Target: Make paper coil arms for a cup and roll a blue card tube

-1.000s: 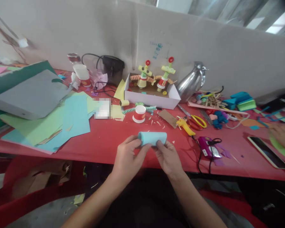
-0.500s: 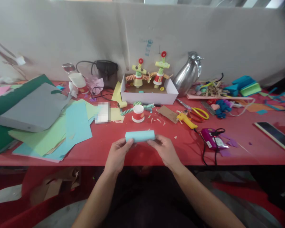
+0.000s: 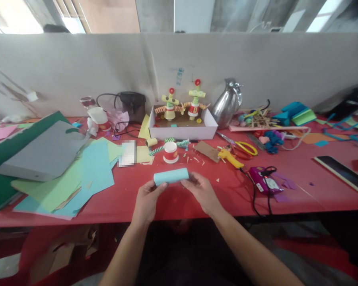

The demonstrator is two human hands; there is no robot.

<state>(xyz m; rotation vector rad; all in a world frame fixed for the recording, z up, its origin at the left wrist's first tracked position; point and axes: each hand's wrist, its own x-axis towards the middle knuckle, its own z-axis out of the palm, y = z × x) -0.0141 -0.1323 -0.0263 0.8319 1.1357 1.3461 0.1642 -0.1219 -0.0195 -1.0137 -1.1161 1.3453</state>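
Observation:
A light blue paper roll (image 3: 171,176) lies sideways between both hands, just above the red table (image 3: 197,194). My left hand (image 3: 147,201) pinches its left end. My right hand (image 3: 200,192) grips its right end from below. Just beyond the roll stands a small white and red paper cup (image 3: 170,152) with green paper springs (image 3: 158,149) beside it. A white box (image 3: 183,128) behind that holds two paper figures (image 3: 181,104).
Sheets of blue, green and grey paper (image 3: 56,167) are piled at the left. Yellow scissors (image 3: 244,147), a yellow glue gun (image 3: 229,158), a purple device (image 3: 264,183) with a black cable and a phone (image 3: 343,173) lie at the right. A steel jug (image 3: 226,105) stands by the partition wall.
The view has tilted upward and shifted, so the partition top and windows show. Both hands keep holding the blue roll, held a little farther out over the table.

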